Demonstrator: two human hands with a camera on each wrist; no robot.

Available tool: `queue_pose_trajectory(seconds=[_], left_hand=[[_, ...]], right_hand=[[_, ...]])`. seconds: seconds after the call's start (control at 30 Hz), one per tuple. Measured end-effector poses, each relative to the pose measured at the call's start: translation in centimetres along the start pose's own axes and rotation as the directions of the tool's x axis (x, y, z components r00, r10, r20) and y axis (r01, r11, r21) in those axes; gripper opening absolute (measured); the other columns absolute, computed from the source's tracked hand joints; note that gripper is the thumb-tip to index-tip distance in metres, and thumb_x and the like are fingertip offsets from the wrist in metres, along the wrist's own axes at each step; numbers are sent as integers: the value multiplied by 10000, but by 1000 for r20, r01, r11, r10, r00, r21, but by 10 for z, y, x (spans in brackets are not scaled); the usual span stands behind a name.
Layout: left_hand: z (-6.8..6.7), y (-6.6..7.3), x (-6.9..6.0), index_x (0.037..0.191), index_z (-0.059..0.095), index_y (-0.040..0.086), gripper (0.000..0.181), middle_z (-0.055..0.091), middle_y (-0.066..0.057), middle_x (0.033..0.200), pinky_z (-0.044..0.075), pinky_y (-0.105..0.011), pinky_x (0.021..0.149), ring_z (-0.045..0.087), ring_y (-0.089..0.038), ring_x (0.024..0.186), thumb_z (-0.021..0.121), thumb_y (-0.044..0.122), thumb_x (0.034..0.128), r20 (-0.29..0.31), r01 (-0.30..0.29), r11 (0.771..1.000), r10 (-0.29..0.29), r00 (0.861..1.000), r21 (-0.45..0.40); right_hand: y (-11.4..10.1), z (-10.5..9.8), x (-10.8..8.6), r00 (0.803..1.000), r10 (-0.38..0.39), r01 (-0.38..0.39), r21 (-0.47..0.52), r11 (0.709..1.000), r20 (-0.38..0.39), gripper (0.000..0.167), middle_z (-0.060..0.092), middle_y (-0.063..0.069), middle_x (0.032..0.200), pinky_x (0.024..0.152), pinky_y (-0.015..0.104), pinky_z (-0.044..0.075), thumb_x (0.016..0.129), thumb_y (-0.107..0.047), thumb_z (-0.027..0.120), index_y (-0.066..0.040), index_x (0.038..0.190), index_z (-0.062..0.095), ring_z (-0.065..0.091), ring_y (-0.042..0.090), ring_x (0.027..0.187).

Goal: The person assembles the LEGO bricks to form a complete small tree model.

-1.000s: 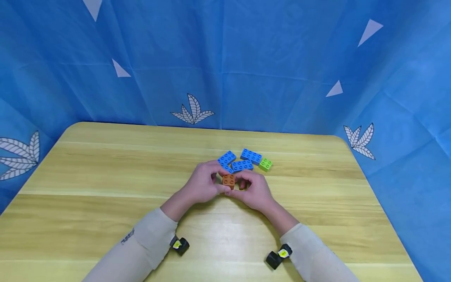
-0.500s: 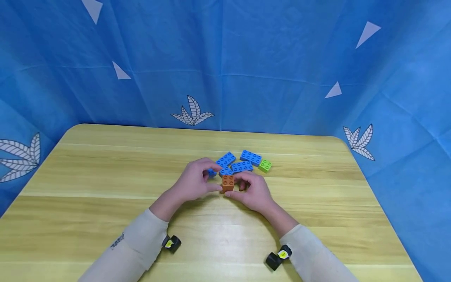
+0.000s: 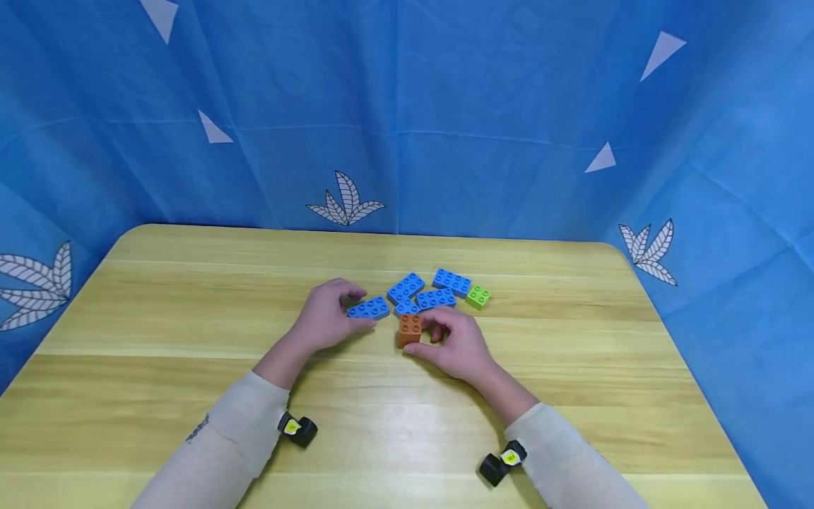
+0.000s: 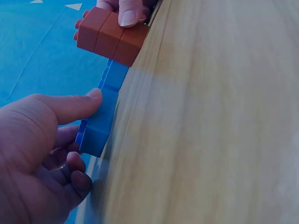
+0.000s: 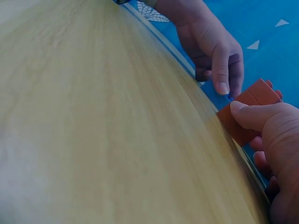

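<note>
A stack of orange bricks [image 3: 410, 331] stands upright near the middle of the table, and my right hand [image 3: 459, 346] pinches its right side between thumb and fingers. The left wrist view shows three layers in the orange stack [image 4: 112, 36]. To the left, my left hand [image 3: 324, 316] has thumb and fingers round a long blue brick [image 3: 370, 308]. Its thumb lies on the side of the blue brick [image 4: 99, 125] in the left wrist view; the fingertips behind are partly hidden. The right wrist view shows the right thumb on the orange stack [image 5: 254, 105].
Behind the orange stack lie several more blue bricks [image 3: 436, 299], one of them partly covered. A small green brick [image 3: 478, 297] sits at their right end. The wooden table [image 3: 191, 304] ends at a blue curtain [image 3: 445, 177].
My left hand has left the orange stack and moved left to the blue brick, which earlier was hidden, then partly seen, behind that hand. My right hand still holds the stack in nearly the same place.
</note>
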State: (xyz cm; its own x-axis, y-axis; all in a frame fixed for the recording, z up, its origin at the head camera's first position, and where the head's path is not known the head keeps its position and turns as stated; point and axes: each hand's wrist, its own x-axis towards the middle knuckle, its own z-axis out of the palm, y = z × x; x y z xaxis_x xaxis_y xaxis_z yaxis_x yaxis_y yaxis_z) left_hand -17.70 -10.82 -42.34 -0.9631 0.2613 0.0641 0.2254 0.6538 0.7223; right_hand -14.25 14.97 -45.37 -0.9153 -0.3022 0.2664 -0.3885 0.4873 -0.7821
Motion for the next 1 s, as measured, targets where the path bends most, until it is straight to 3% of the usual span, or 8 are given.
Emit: queue_pose_trajectory(seconds=[0.13,0.43,0.67,1.0], left_hand=[[-1,0,0,1179,697,9,514,660,-86,1117,478,-438,927,603,-268,1044,888,261,773,17,2,1000,-3,1000,23],[2,-2,1,1124,714,2,422,670,-92,1085,492,-413,877,600,-242,971,858,241,809,31,15,999,-16,999,34],[-4,5,-4,1125,714,42,385,654,-62,1060,500,-387,777,570,-238,911,835,260,831,10,30,999,-29,1000,-32],[-10,19,-9,1105,709,70,355,621,-38,942,490,-358,662,552,-230,787,837,261,835,-9,-21,990,20,1000,-137]], right_hand=[[0,0,2,1000,-14,15,-47,999,19,303,581,-28,779,607,319,439,767,-308,893,-194,997,732,514,137,695],[-2,0,2,998,-18,25,-115,993,56,329,573,-29,790,615,327,428,815,-363,845,-189,1078,749,498,135,713],[-2,0,2,998,-13,20,-126,992,59,339,571,-29,804,615,328,430,820,-364,837,-180,1089,743,496,131,720],[-1,1,2,999,-25,26,-53,998,26,388,593,-23,826,628,321,444,777,-357,877,-187,1096,734,517,138,729]])
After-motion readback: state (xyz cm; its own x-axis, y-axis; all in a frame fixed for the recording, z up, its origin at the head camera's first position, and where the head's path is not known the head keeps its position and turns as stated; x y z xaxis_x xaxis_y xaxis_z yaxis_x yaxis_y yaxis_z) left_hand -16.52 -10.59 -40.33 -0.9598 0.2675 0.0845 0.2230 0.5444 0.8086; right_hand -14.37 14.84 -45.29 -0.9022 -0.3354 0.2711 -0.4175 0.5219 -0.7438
